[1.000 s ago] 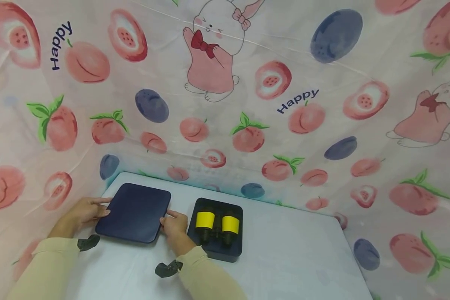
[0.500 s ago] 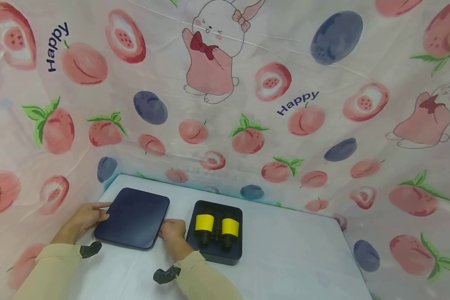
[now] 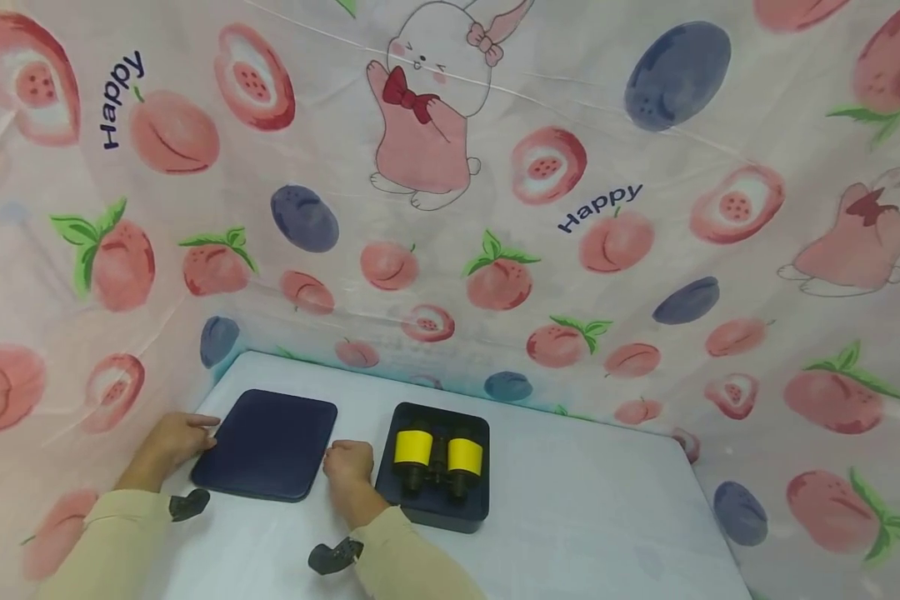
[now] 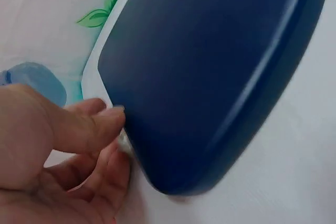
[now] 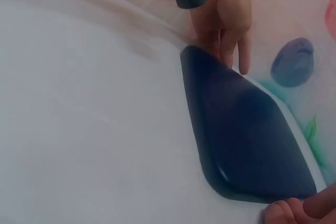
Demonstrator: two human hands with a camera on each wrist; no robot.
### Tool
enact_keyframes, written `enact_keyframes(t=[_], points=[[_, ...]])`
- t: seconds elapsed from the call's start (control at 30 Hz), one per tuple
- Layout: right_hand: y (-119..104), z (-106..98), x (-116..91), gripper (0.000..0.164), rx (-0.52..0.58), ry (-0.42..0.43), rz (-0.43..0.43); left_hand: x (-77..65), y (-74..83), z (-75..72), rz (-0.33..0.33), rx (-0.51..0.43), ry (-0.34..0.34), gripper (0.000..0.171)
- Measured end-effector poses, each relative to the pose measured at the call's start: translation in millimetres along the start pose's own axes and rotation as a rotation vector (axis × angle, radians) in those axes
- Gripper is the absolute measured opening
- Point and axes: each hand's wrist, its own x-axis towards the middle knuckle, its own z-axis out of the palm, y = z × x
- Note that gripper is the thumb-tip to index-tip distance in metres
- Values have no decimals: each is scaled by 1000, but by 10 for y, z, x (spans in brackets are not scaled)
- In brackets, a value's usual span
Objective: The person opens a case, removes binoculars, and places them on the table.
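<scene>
A dark blue lid (image 3: pixel 266 446), square with rounded corners, lies flat on the white-covered table. My left hand (image 3: pixel 172 446) is at its left edge; in the left wrist view the thumb tip touches the rim, and the other fingers are loosely bent beside it. At the right edge my right hand (image 3: pixel 348 471) has its fingers curled close against the rim. In the right wrist view its fingertips (image 5: pixel 283 212) meet the lid's near corner; whether they pinch it is hidden. Right of that hand stands a dark box (image 3: pixel 450 518) holding black and yellow binoculars (image 3: pixel 414 448).
The table (image 3: pixel 585 517) runs on to the right of the box. A cloth (image 3: pixel 450 250) printed with peaches, plums and rabbits hangs behind the table and at both sides. Black wrist-worn pieces (image 3: pixel 336 556) stick out near the sleeves.
The lid has come down from a slightly raised, tilted position to lie flat on the table. Both thumbs have drawn back from its top to its edges. The box and binoculars stay in place.
</scene>
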Motion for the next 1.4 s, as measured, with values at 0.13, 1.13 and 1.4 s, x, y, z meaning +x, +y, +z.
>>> enact_keyframes(t=[0.13,1.13,1.4], points=[[-107,-59,-27,31,-66,-30,-58,-63,202,47,26,119,65,45],[-957,-1822,235,44,-338,-96,-163,-357,1596,1428,29,-257,-230,67],[-1020,-2391,313,45,-473,-36,-211,-367,1703,1901,-15,-261,-294,68]])
